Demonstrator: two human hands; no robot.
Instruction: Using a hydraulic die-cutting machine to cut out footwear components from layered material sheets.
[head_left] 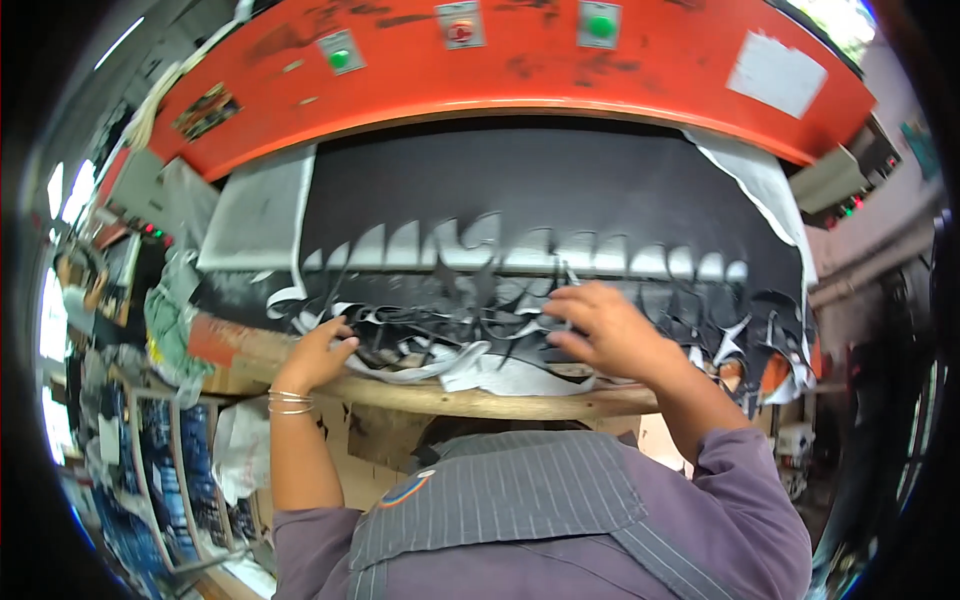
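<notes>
One hand, the right hand (612,328), has fingers spread over black scraps (480,325); the left hand (316,358) is by them, but I can't tell if it pinches any. A wooden bar (480,402) in front maybe stops them falling. Beyond lies a big black sheet (500,175).

Workshop, factory-like: orange machine panel (540,82), green and red push buttons (601,27), cut black sheet (500,175), scraps (485,325).

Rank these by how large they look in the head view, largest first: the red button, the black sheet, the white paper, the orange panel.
1. Orange panel and black sheet: too close to rank, as the fisheye bends both.
2. White paper.
3. Red button.
</notes>
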